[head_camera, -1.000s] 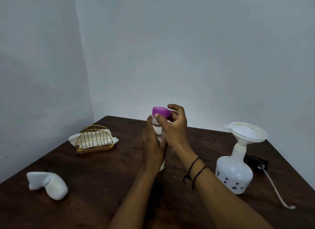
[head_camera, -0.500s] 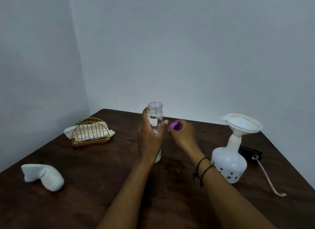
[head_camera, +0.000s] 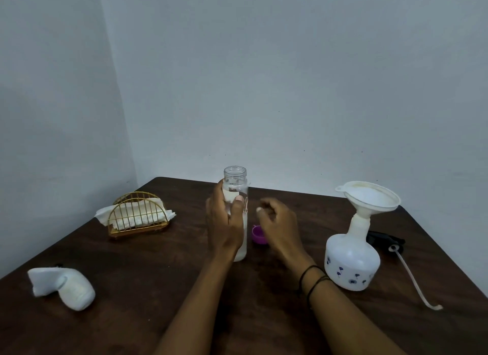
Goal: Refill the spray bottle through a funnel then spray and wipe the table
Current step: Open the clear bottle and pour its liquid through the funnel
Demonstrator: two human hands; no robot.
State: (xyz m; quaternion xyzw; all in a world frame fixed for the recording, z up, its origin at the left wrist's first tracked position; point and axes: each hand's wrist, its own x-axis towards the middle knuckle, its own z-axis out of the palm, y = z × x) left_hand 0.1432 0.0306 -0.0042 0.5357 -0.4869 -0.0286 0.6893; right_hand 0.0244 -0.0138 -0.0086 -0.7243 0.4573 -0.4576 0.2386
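Note:
A clear water bottle (head_camera: 235, 179) stands uncapped at the table's middle, with my left hand (head_camera: 224, 224) wrapped around its body. Its purple cap (head_camera: 257, 234) lies on the table just right of the bottle. My right hand (head_camera: 278, 224) hovers over the cap with loosely curled fingers and holds nothing. To the right stands the white spray bottle (head_camera: 351, 262) with small blue flowers, a white funnel (head_camera: 368, 196) seated in its neck. Behind it lies the black spray head (head_camera: 384, 239) with its long white tube (head_camera: 412, 278).
A gold wire holder with white napkins (head_camera: 137, 217) sits at the back left. A white cloth-wrapped object (head_camera: 63, 287) lies at the near left of the dark wooden table (head_camera: 148, 283). Grey walls close the back and left sides.
My right hand unscrewed the purple cap from the water bottle, carried it down to the right and set it on the table. My left hand kept its hold on the bottle.

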